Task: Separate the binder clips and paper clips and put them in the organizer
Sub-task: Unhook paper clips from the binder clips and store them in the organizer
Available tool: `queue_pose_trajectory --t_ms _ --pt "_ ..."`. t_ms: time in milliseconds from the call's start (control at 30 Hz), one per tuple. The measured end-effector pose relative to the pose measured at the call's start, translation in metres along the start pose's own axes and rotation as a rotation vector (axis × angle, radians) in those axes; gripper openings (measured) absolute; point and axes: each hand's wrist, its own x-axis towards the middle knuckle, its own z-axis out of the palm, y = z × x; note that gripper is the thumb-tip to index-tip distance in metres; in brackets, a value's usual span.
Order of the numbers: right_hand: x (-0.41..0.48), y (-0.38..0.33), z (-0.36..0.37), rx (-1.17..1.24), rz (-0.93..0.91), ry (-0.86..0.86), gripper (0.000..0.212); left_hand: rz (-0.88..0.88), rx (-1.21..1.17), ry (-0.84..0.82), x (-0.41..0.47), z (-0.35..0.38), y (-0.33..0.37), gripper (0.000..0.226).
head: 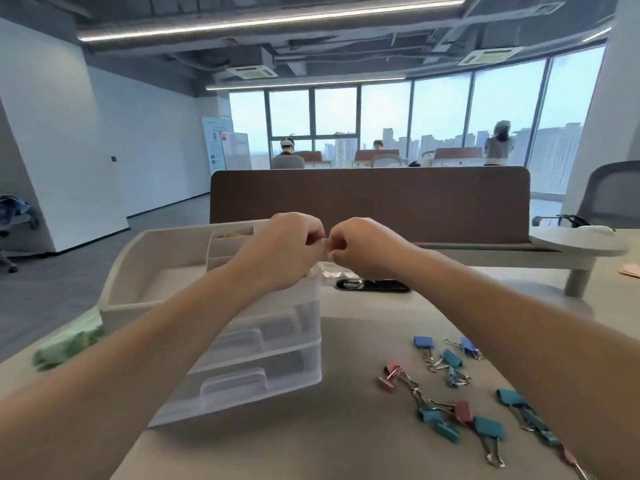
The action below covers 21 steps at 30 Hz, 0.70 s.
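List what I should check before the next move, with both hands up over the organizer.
1. Grip: left hand and right hand meet fingertip to fingertip, fingers curled on a small item. Ok.
2. What the small item is: hidden by the fingers. Cannot tell.
3. Position: both hands appear above the right end of the organizer. Ok.
4. Drawers open to receive: both are shut. Not ok.
5. Contents of the back compartment: something yellowish, blurred. Cannot tell.
6. Table sorted: binder clips lie there, several chained together. Not ok.
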Motion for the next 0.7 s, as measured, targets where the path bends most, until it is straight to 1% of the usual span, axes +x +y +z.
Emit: queue_pose_trajectory --t_ms 133,233,433,567,600,700 --pt "-0.045 0.042 0.005 -0.071 0.116 -0.116 0.009 0.055 -0.053 -0.070 -0.011 0.038 0.041 0.022" --pt "-0.077 0.078 0.007 -0.134 0.179 -0.157 0.013 0.080 -0.067 -0.153 -0.015 0.073 0.069 0.022" --pt "-0.112 0.135 0.023 -0.113 0.286 -0.191 0.008 0.046 -0.061 -0.328 -0.010 0.139 0.086 0.023" --pt "-0.122 0.174 0.034 -0.121 0.344 -0.211 0.007 0.010 -0.026 -0.412 0.002 0.180 0.087 0.024" --pt "-0.123 0.183 0.036 -0.133 0.353 -0.225 0.009 -0.005 -0.022 -0.441 0.007 0.190 0.086 0.026" --pt "-0.125 0.203 0.045 -0.146 0.369 -0.264 0.028 -0.016 -0.005 -0.502 0.019 0.216 0.082 0.032"
